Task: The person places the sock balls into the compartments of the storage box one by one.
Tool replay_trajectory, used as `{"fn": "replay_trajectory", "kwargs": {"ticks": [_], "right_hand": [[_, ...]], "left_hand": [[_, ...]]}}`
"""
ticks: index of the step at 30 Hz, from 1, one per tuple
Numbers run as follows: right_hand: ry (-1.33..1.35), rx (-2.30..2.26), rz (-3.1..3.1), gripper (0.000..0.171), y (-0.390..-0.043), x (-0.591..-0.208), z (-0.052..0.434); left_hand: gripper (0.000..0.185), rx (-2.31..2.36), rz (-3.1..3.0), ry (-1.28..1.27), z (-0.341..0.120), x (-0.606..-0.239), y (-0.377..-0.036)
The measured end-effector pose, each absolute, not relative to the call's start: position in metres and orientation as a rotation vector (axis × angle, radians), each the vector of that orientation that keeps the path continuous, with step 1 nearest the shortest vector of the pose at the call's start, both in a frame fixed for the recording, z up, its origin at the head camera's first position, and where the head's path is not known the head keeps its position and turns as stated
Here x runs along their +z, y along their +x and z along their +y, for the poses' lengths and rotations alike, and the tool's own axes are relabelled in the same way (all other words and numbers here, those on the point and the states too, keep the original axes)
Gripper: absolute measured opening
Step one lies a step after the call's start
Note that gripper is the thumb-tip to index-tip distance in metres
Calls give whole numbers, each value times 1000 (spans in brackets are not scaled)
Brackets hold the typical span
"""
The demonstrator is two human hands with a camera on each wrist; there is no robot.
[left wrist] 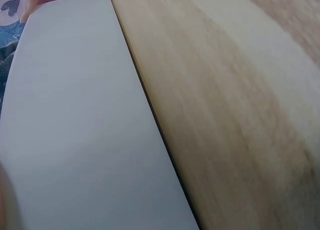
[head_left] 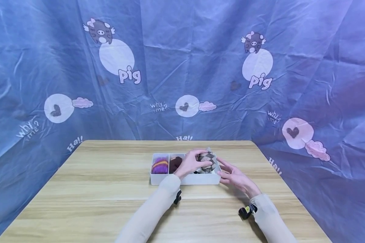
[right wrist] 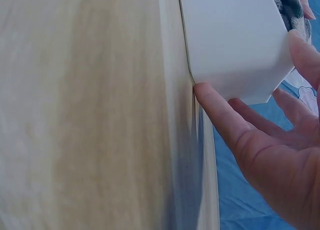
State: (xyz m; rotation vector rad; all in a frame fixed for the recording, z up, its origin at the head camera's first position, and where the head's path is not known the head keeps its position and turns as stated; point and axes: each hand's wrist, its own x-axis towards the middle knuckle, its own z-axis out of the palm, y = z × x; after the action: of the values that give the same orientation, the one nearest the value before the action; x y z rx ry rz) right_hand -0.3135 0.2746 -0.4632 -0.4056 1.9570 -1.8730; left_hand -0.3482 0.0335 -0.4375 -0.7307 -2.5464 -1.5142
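Note:
A white divided box (head_left: 200, 179) sits mid-table. Its left compartment holds a purple and orange striped sock roll (head_left: 160, 166), and the one beside it holds a dark maroon roll (head_left: 175, 163). My left hand (head_left: 200, 161) reaches over the box and grips a grey and brown checkered sock roll (head_left: 209, 159) at the right compartment. My right hand (head_left: 228, 171) lies open at the box's right end with straight fingers against its wall. In the right wrist view the thumb (right wrist: 212, 107) touches the bottom corner of the box (right wrist: 235, 40), and the checkered roll (right wrist: 290, 5) shows above the rim.
The wooden table (head_left: 109, 195) spreads wide around the box, with its far edge just behind. A blue printed cloth (head_left: 182, 67) hangs behind and on both sides. The left wrist view shows only the box's white wall (left wrist: 85, 130) and the tabletop (left wrist: 235, 115).

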Motion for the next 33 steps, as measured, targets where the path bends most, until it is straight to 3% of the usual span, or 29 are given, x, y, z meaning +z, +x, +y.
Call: {"fn": "replay_trajectory", "kwargs": {"ticks": [15,33], "right_hand": [[-406,-1867,1970,80,-312,-467,274],[-417,-1864,1961,79,-311,-463,274]], "left_hand": [[51,-1455,-2540,-898,35,-443,-350],[55,-1426,-2621,-823,34,-438,-344]]}}
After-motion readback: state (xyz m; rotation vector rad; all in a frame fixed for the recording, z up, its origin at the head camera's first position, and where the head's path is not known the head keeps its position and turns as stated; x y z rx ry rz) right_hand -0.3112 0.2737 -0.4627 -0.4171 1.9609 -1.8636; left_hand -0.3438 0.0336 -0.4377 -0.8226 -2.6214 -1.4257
